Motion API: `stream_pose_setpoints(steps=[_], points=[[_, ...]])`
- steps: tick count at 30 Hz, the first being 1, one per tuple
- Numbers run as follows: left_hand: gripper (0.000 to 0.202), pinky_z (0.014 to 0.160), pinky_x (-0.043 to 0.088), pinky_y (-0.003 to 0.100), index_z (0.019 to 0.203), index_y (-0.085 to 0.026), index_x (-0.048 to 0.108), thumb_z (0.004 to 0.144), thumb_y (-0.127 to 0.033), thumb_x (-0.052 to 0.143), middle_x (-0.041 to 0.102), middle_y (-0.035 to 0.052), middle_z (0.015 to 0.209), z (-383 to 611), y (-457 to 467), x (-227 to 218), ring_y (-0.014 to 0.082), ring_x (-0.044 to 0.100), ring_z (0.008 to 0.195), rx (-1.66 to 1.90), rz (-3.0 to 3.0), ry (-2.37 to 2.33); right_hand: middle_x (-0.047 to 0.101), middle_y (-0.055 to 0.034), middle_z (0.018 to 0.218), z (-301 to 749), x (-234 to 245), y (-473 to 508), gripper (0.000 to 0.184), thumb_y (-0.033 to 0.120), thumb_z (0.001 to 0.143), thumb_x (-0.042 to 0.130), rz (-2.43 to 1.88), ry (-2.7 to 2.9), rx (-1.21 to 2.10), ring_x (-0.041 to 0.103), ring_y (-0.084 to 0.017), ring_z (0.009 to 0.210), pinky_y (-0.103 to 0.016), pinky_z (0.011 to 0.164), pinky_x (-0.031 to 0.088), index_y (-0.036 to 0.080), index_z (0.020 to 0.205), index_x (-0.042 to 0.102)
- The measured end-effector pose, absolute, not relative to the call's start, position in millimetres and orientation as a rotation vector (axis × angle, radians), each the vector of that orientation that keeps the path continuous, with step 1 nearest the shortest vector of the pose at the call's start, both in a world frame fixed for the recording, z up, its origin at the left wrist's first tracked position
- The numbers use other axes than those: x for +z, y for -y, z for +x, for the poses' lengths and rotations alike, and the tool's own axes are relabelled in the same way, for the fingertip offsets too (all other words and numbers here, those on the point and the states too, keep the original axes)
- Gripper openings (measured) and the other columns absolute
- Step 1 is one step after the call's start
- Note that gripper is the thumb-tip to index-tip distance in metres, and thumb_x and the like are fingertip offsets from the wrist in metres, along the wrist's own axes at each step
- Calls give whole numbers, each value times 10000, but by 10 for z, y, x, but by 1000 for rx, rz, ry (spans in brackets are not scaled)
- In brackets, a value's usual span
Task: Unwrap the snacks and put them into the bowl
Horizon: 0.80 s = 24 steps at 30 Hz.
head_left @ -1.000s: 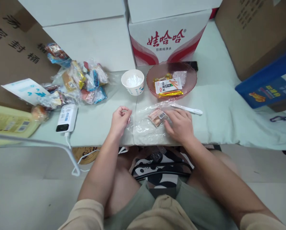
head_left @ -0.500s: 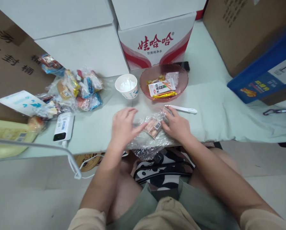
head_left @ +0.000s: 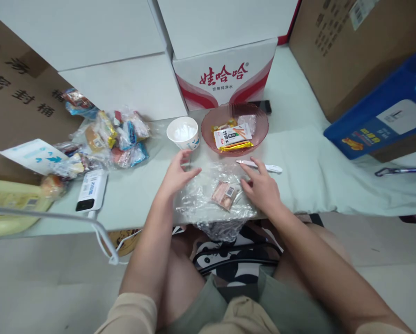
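Note:
A small snack packet point(head_left: 225, 195) with a barcode label lies on a sheet of clear plastic wrap point(head_left: 197, 199) at the table's front edge, part of the wrap hanging over it. My left hand point(head_left: 179, 174) is open at the wrap's left side, just below a white paper cup point(head_left: 183, 131), holding nothing. My right hand point(head_left: 262, 188) is open too, its fingers spread over the wrap's right edge, close to the packet. Behind those fingertips lies a white-handled tool point(head_left: 269, 168), its kind unclear. A pink ribbed bowl point(head_left: 263, 132) with several snack packets stands behind.
Several wrapped snacks point(head_left: 124, 132) are heaped at the left, with a white power bank point(head_left: 92, 190) before them. White boxes point(head_left: 225, 83) stand at the back. A blue jug point(head_left: 385, 116) and a pen point(head_left: 399, 171) are at the right. A grey bar point(head_left: 72, 217) crosses the left front.
My left hand has moved left, away from the packet, towards the cup. The plastic wrap now lies more spread out beneath the packet. My right hand has shifted slightly off the wrap.

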<state>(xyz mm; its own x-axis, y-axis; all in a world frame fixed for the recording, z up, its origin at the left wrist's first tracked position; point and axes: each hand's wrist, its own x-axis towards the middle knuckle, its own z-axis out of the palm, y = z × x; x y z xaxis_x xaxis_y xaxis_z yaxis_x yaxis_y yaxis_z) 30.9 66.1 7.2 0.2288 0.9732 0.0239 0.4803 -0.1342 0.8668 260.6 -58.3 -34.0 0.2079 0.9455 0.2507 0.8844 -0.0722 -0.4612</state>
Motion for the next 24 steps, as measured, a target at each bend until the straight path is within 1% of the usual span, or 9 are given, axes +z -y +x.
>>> stream_pose_setpoints(steps=[1, 3, 4, 7, 10, 13, 15, 19, 24], points=[[345, 805, 504, 302, 1005, -203, 609, 686, -241, 736, 630, 57, 1066, 293, -585, 101, 175, 608, 928, 886, 1868, -1405, 499, -116, 1489, 2615, -331, 600, 409, 249, 906, 524, -1931, 1663, 132, 697, -216, 895, -387, 697, 602, 265, 1292, 658], [71, 824, 501, 335, 854, -194, 614, 824, -258, 608, 638, 43, 886, 269, -404, 123, 180, 603, 856, 870, 2115, -1424, 521, -126, 1458, 2607, -307, 646, 361, 209, 932, 478, -1837, 1634, 65, 677, -230, 1029, -400, 801, 595, 241, 1220, 693], [87, 822, 506, 342, 826, -195, 618, 859, -258, 568, 646, 38, 838, 258, -314, 111, 182, 610, 831, 739, 2220, -1326, 551, -132, 1423, 2585, -297, 675, 345, 208, 942, 466, -1773, 1657, 51, 658, -235, 1089, -405, 855, 583, 228, 1193, 702], [201, 1000, 481, 415, 1049, -205, 665, 898, -280, 556, 691, 86, 1121, 207, -138, -6, 237, 612, 1094, 442, 2454, -1110, 578, -155, 1401, 2454, -296, 761, 370, 299, 930, 544, -1607, 1892, 143, 609, -273, 1199, -455, 979, 528, 205, 1269, 659], [404, 1170, 362, 473, 1281, -213, 609, 884, -281, 581, 556, 112, 1437, 116, -132, -148, 284, 462, 1374, 252, 2540, -1106, 527, -170, 1474, 2305, -327, 804, 586, 348, 858, 658, -1646, 2126, 284, 522, -348, 1322, -551, 1062, 443, 213, 1417, 545], [496, 1212, 307, 493, 1377, -209, 557, 894, -322, 572, 456, 116, 1548, 32, -188, -213, 317, 353, 1472, 109, 2512, -1152, 601, -133, 1403, 2259, -325, 789, 590, 291, 850, 659, -1717, 2175, 335, 479, -345, 1373, -585, 1128, 354, 248, 1424, 531], [509, 1220, 291, 499, 1400, -204, 543, 909, -339, 550, 426, 117, 1574, 1, -205, -216, 328, 327, 1489, 75, 2492, -1160, 621, -115, 1377, 2291, -273, 783, 554, 270, 858, 650, -1683, 2169, 370, 493, -324, 1365, -576, 1133, 350, 263, 1403, 545], [500, 1216, 294, 496, 1382, -206, 558, 898, -330, 559, 431, 123, 1573, -23, -183, -200, 331, 338, 1487, 105, 2493, -1158, 616, -125, 1373, 2417, -50, 840, 492, 342, 883, 649, -1534, 2099, 458, 575, -281, 1278, -491, 1056, 462, 249, 1356, 551], [459, 1189, 325, 505, 1341, -230, 580, 888, -304, 563, 465, 119, 1547, -25, -145, -195, 335, 368, 1468, 162, 2504, -1159, 693, -129, 1191, 2557, 419, 569, 414, 426, 890, 595, -1656, 1927, 165, 675, -277, 1021, -429, 858, 546, 208, 1242, 579]])
